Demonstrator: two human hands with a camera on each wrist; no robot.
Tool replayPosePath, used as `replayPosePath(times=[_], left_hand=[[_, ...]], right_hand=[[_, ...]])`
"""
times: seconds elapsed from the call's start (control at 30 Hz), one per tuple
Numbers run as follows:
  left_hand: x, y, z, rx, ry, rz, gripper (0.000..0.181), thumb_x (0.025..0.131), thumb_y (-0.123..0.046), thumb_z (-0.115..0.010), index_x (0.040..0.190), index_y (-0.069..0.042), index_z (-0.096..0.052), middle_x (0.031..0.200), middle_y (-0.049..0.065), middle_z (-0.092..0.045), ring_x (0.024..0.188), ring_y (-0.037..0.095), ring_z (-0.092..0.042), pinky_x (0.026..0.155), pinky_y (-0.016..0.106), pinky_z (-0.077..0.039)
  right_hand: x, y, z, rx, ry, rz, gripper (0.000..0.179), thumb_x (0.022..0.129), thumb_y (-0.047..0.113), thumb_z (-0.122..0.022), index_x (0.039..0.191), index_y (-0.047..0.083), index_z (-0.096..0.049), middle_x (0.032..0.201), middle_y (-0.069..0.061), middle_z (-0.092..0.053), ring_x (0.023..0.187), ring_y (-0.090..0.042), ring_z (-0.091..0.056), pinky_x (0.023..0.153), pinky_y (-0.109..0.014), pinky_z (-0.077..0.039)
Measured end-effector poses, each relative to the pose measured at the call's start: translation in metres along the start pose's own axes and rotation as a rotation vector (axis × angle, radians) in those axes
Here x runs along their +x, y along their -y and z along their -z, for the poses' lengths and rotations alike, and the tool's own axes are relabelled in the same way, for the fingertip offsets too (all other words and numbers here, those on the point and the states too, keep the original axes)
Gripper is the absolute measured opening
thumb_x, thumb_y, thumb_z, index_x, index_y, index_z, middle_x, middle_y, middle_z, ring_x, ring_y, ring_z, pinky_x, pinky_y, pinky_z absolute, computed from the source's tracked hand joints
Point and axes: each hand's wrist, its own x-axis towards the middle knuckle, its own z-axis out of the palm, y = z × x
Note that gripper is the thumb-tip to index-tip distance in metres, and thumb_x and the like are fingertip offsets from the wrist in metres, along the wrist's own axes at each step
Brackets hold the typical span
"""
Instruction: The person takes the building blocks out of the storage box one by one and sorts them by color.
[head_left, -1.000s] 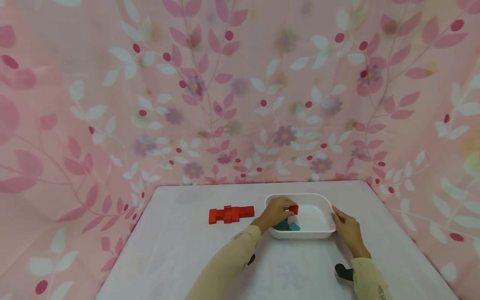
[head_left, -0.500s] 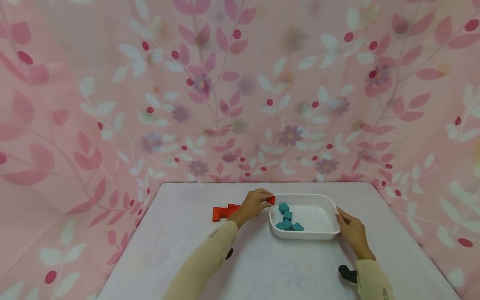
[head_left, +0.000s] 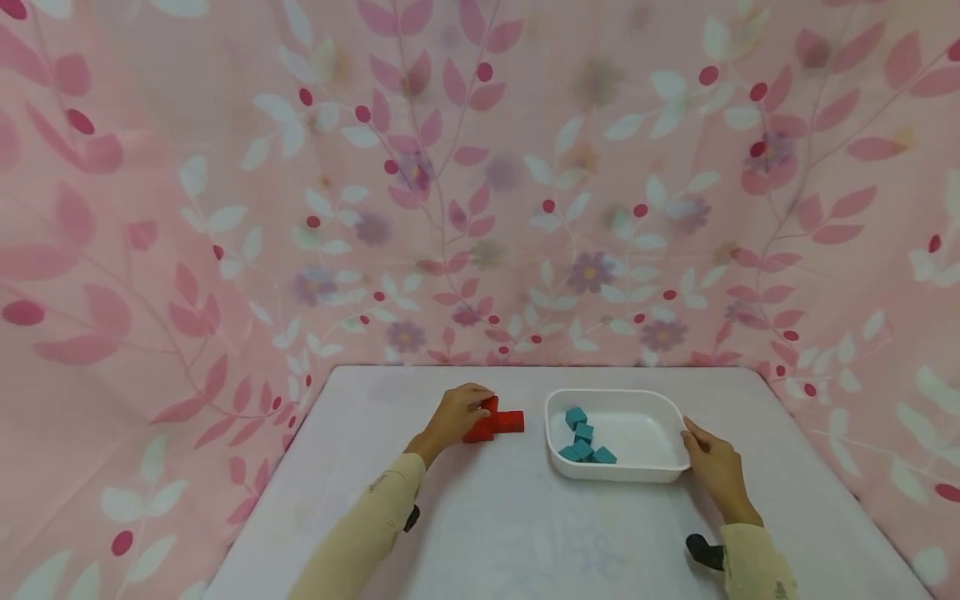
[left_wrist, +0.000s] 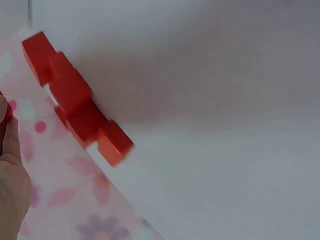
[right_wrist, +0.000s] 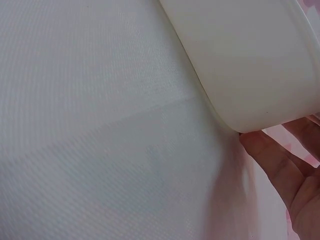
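Note:
My left hand [head_left: 452,418] pinches a red cube [head_left: 491,404] between thumb and fingers, close over a cluster of red cubes [head_left: 510,421] on the table. Part of that cluster is hidden behind the hand in the head view; the left wrist view shows several red cubes [left_wrist: 75,90] in a joined, uneven row. With my right hand [head_left: 718,479] I hold the right end of a white tray [head_left: 618,473], thumb at its side wall. Several teal cubes [head_left: 584,432] lie in the tray's left part. The right wrist view shows fingertips against the tray's outer corner.
A white cloth covers the table [head_left: 525,533], its back edge meeting a pink floral curtain [head_left: 480,208]. The tray stands to the right of the red cubes, with a gap of table between.
My left hand has carried the red cube leftward out of the tray to above the red cluster, uncovering the teal cubes. My right hand stays on the tray's end.

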Motion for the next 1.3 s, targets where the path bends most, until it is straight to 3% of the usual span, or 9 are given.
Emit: replayPosePath(times=[0.2,0.37,0.53,0.7,0.9,1.1,1.2,1.3], left_hand=[[-0.021,0.024,0.020,0.052,-0.069,0.046,0.038,0.080,0.000,-0.078,0.117,-0.004,-0.071,0.112,0.008,-0.067,0.107,0.025,-0.063,0.090,0.037,-0.053],[-0.044,0.041,0.035,0.029,-0.100,0.123,0.038,0.080,0.003,-0.076,0.117,0.001,-0.069,0.112,0.010,-0.067,0.109,0.027,-0.062,0.090,0.039,-0.052],[-0.058,0.056,0.043,0.067,-0.158,0.096,0.036,0.077,0.007,-0.077,0.112,0.005,-0.070,0.107,0.014,-0.067,0.103,0.030,-0.064,0.086,0.041,-0.054],[-0.066,0.065,0.040,0.120,-0.150,0.122,0.035,0.076,0.009,-0.077,0.111,0.005,-0.070,0.105,0.015,-0.067,0.099,0.030,-0.064,0.085,0.040,-0.055],[-0.075,0.067,0.036,0.119,-0.141,0.207,0.033,0.077,0.010,-0.076,0.110,0.008,-0.069,0.104,0.018,-0.067,0.100,0.033,-0.063,0.088,0.044,-0.053],[-0.081,0.072,0.031,0.108,-0.080,0.308,0.034,0.083,0.003,-0.073,0.117,0.003,-0.068,0.110,0.013,-0.065,0.106,0.029,-0.060,0.094,0.043,-0.050],[-0.081,0.074,0.028,0.108,-0.081,0.315,0.035,0.084,0.003,-0.073,0.118,0.003,-0.068,0.110,0.012,-0.065,0.106,0.028,-0.061,0.094,0.044,-0.050],[-0.080,0.075,0.026,0.138,-0.098,0.265,0.034,0.082,0.005,-0.074,0.116,0.005,-0.068,0.108,0.015,-0.066,0.103,0.030,-0.062,0.093,0.045,-0.050]], right_hand=[[-0.001,0.001,0.004,0.017,0.009,-0.004,0.051,0.103,0.039,-0.044,0.146,0.012,-0.043,0.142,-0.025,-0.043,0.105,-0.034,-0.054,0.066,-0.023,-0.048],[-0.001,-0.002,0.003,0.017,0.009,-0.008,0.050,0.103,0.038,-0.045,0.146,0.013,-0.043,0.141,-0.027,-0.044,0.099,-0.033,-0.057,0.062,-0.023,-0.049],[0.000,-0.006,0.004,0.011,0.001,0.001,0.052,0.103,0.041,-0.044,0.146,0.012,-0.043,0.140,-0.027,-0.045,0.096,-0.032,-0.059,0.061,-0.023,-0.050],[-0.001,-0.009,0.006,0.001,-0.022,0.011,0.050,0.103,0.039,-0.045,0.145,0.013,-0.045,0.137,-0.026,-0.049,0.091,-0.029,-0.059,0.060,-0.022,-0.050],[0.000,-0.007,0.004,0.030,-0.004,0.021,0.052,0.102,0.041,-0.044,0.146,0.012,-0.044,0.139,-0.026,-0.046,0.097,-0.031,-0.057,0.060,-0.020,-0.049],[0.000,-0.005,0.001,0.024,0.000,-0.001,0.051,0.102,0.040,-0.045,0.146,0.013,-0.044,0.141,-0.024,-0.045,0.104,-0.033,-0.054,0.065,-0.024,-0.050],[0.001,-0.005,0.000,0.017,0.002,0.004,0.051,0.103,0.041,-0.044,0.146,0.013,-0.043,0.143,-0.023,-0.043,0.114,-0.036,-0.052,0.077,-0.035,-0.051],[0.002,-0.004,-0.001,0.012,-0.006,0.015,0.051,0.103,0.041,-0.044,0.146,0.013,-0.044,0.142,-0.022,-0.043,0.122,-0.036,-0.050,0.084,-0.041,-0.049]])
